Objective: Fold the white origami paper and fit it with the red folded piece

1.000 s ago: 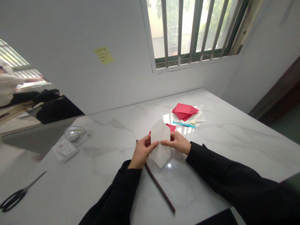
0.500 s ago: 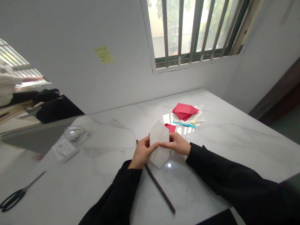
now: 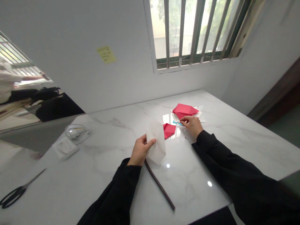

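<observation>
My left hand point(image 3: 140, 152) pinches a folded white paper point(image 3: 156, 141) and holds it upright above the white marble table point(image 3: 234, 140). My right hand point(image 3: 192, 123) has reached to the stack of coloured papers point(image 3: 187, 113), its fingertips pressed together at the stack's front edge under a folded red sheet point(image 3: 184, 110). Whether they grip a sheet is not clear. A smaller folded red piece point(image 3: 169, 129) lies flat between my two hands. A thin dark brown stick point(image 3: 159, 185) lies on the table below my left hand.
Black scissors point(image 3: 14, 195) lie at the near left table edge. A white switch plate point(image 3: 65, 147) and a coiled white cable point(image 3: 76, 131) sit further back on the left. A mirror point(image 3: 25, 103) leans against the left wall. A barred window point(image 3: 194, 29) is behind the table.
My right hand let go of the white paper and moved away to the stack of coloured papers. My left hand alone now holds the white paper.
</observation>
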The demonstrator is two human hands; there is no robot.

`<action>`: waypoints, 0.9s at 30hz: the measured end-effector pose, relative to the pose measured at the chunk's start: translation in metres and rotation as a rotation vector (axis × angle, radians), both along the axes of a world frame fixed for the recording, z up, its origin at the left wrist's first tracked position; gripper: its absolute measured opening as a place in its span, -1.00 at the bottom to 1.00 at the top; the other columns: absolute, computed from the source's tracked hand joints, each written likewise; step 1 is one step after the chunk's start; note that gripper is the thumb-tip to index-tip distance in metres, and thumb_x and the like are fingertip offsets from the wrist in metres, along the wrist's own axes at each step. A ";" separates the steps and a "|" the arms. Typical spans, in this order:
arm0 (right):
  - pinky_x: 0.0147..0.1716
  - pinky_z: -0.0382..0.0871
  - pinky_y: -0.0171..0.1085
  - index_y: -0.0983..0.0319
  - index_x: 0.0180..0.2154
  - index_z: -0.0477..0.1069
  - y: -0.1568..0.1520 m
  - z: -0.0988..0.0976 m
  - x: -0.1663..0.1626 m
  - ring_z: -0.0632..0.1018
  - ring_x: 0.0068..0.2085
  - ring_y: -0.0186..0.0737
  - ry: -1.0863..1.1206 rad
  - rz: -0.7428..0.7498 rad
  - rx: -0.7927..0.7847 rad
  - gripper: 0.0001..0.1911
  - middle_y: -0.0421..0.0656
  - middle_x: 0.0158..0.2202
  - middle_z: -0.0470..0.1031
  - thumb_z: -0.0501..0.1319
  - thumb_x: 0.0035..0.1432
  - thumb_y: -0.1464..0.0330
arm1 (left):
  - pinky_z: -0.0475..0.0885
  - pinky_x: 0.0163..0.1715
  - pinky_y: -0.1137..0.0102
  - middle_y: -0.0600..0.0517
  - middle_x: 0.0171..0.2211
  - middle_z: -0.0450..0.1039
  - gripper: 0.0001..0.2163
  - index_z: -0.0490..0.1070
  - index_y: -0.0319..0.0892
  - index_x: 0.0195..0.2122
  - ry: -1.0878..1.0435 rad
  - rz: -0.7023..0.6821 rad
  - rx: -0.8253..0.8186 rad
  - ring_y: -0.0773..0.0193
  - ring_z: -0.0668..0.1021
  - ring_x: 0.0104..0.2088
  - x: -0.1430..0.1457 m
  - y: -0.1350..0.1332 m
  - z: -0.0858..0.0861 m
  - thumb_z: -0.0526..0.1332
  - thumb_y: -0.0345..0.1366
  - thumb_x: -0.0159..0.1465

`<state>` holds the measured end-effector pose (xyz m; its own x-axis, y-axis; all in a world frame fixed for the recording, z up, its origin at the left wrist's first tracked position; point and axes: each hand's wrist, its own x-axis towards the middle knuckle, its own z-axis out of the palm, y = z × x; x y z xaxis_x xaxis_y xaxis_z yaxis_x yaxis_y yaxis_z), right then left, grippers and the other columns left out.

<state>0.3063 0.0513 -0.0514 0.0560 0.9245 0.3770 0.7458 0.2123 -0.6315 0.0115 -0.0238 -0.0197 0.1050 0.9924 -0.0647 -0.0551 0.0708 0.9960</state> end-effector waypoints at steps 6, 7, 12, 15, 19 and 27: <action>-0.27 0.36 -0.26 0.19 -0.26 0.69 0.010 -0.017 0.001 0.59 -0.31 -0.15 -0.066 0.001 -0.024 -0.85 -0.12 -0.32 0.68 0.34 0.13 0.35 | 0.49 -0.29 0.35 -0.15 -0.12 0.66 -0.48 0.59 -0.29 -0.03 0.013 0.004 0.013 0.08 0.64 -0.26 -0.001 0.002 -0.004 0.51 -0.10 0.04; -0.27 0.36 -0.27 0.19 -0.27 0.69 0.011 -0.018 0.000 0.60 -0.30 -0.15 -0.066 0.002 -0.021 -0.86 -0.13 -0.32 0.68 0.35 0.13 0.34 | 0.48 -0.30 0.36 -0.15 -0.12 0.66 -0.49 0.59 -0.29 -0.03 0.012 0.005 0.013 0.10 0.64 -0.27 -0.001 0.003 -0.005 0.50 -0.11 0.04; -0.27 0.37 -0.26 0.20 -0.31 0.67 0.015 -0.020 -0.005 0.60 -0.29 -0.14 -0.051 0.014 0.001 -0.88 -0.13 -0.32 0.67 0.35 0.13 0.34 | 0.48 -0.28 0.36 -0.15 -0.11 0.66 -0.51 0.59 -0.29 -0.04 -0.005 -0.001 0.016 0.11 0.63 -0.26 0.000 0.003 -0.007 0.50 -0.13 0.04; -0.25 0.38 -0.24 0.20 -0.35 0.64 0.016 -0.020 -0.010 0.60 -0.30 -0.13 -0.027 0.021 0.019 -0.89 -0.13 -0.34 0.67 0.32 0.14 0.35 | 0.49 -0.26 0.35 -0.15 -0.11 0.66 -0.51 0.59 -0.29 -0.05 -0.003 -0.004 0.016 0.11 0.63 -0.25 0.001 0.003 -0.006 0.50 -0.13 0.04; -0.22 0.41 -0.23 0.22 -0.39 0.57 0.015 -0.016 -0.014 0.60 -0.30 -0.13 0.037 0.024 0.059 -0.90 -0.12 -0.35 0.65 0.29 0.13 0.36 | 0.48 -0.27 0.37 -0.14 -0.13 0.66 -0.51 0.59 -0.29 -0.04 0.021 0.001 0.011 0.12 0.63 -0.25 0.001 0.003 -0.005 0.50 -0.13 0.04; -0.27 0.53 -0.22 0.18 -0.45 0.36 -0.003 0.009 -0.023 0.66 -0.26 -0.13 0.551 0.265 -0.020 -0.81 -0.09 -0.29 0.67 0.33 0.08 0.29 | 0.49 -0.25 0.35 -0.14 -0.14 0.66 -0.51 0.59 -0.29 -0.06 0.030 0.012 0.021 0.09 0.64 -0.24 0.000 0.003 -0.006 0.50 -0.12 0.04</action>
